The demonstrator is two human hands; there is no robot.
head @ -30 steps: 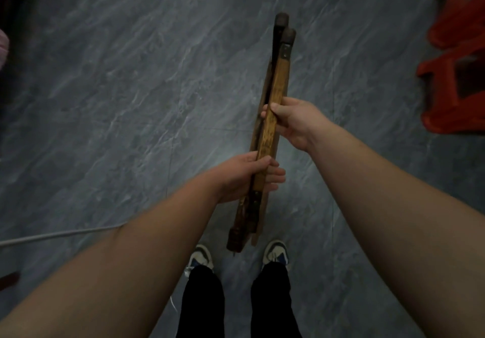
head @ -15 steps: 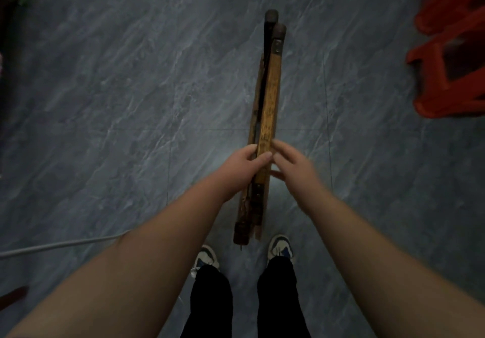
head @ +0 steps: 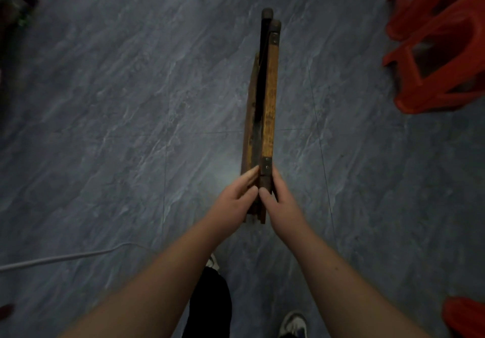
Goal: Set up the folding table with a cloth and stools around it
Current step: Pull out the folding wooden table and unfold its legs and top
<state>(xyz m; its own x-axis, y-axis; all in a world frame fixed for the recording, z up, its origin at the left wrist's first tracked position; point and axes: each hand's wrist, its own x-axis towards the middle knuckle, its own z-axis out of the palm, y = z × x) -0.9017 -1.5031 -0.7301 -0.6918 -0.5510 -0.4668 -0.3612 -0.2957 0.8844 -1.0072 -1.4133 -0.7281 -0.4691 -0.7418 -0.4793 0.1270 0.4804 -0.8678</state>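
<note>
Nearest the camera, below the hands, a dark trouser leg [head: 210, 308] and two sneakers show, the right sneaker [head: 295, 323] under the right forearm and only the edge of the left sneaker [head: 213, 261] peeking out beside the left forearm. Both bare forearms reach forward and meet at the near end of the folded desk [head: 267, 106], which is held edge-up above the grey marbled floor [head: 105, 101].

The left hand [head: 233, 203] lies against the left side of the folded desk, its fingers extended along the wood. The right hand [head: 279, 201] lies against the right side, its thumb on top near a small metal bracket [head: 266, 165] and its fingers running along the edge. The two hands are close together, almost touching, with the desk's end clamped between them.

Beyond the hands the folded desk stretches away as a narrow stack of worn wooden slats and dark legs, ending in two round dark leg caps [head: 271, 21] at its far tip.

To the left of the forearms a pale cable [head: 65, 257] runs across the floor. Far to the right of the hands stand stacked red plastic stools [head: 435, 49], and another red stool [head: 464, 316] shows near the right forearm at the frame's lower corner.
</note>
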